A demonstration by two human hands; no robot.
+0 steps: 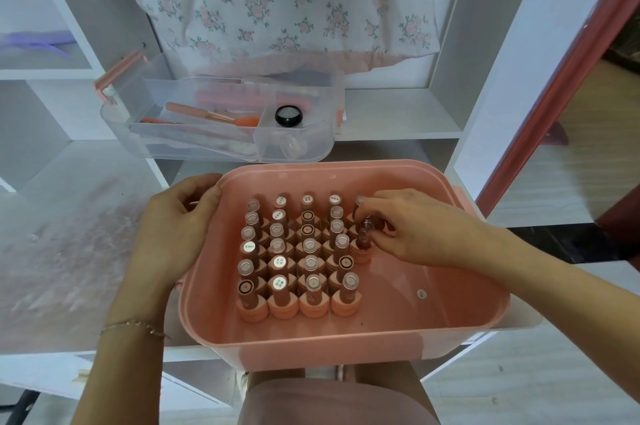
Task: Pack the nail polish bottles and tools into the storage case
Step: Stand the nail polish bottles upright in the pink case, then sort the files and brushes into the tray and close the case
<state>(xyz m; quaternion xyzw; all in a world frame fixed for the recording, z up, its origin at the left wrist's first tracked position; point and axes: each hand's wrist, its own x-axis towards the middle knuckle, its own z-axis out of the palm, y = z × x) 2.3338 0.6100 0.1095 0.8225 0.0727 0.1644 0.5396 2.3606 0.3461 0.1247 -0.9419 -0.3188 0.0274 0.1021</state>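
Pinching a small glass nail polish bottle (365, 234) by its cap, the right hand (420, 229) sets it inside the pink storage case (346, 348); the left hand (176, 223) curls over the case's rim; it likely handles light, slippery, breakable.

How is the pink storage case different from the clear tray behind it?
The pink storage case is opaque and deep; the clear tray is see-through and shallow. The case holds upright nail polish bottles; the tray holds brushes and a round black jar. Both are rounded plastic.
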